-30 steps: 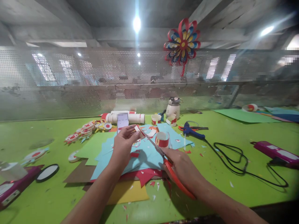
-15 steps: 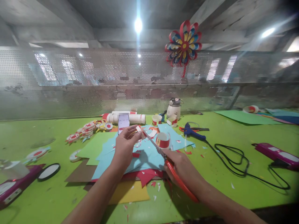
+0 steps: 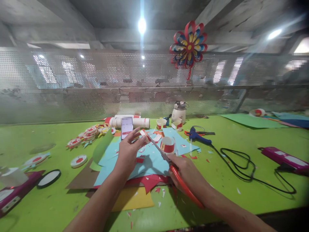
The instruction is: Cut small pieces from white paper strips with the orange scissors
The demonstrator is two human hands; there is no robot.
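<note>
Between the thumb and fingers of my left hand (image 3: pixel 130 149) is a small red-and-white paper piece (image 3: pixel 145 136). My right hand (image 3: pixel 187 172) grips a pair of scissors with red handles (image 3: pixel 184 188); their blades point up and left and meet the paper piece. Below both hands lie light blue paper sheets (image 3: pixel 151 166) strewn with red and white scraps. A cut paper cup (image 3: pixel 167 145), red and white, stands on the sheets just beyond the scissors. Behind my left hand a phone (image 3: pixel 126 125) leans upright against white stacked cups (image 3: pixel 141 122).
A blue glue gun (image 3: pixel 199 137) with a looping black cord lies to the right, near a purple power strip (image 3: pixel 285 158). Red-and-white paper discs (image 3: pixel 79 161) sit at left. A white bottle (image 3: pixel 178 113) stands at the back, before a perforated screen (image 3: pixel 108 96) bearing a paper flower (image 3: pixel 189 47).
The green sheet at left has curled up at its edge, uncovering more of the white disc beside it. The scissors and paper piece stay almost in place. The view has shifted slightly.
</note>
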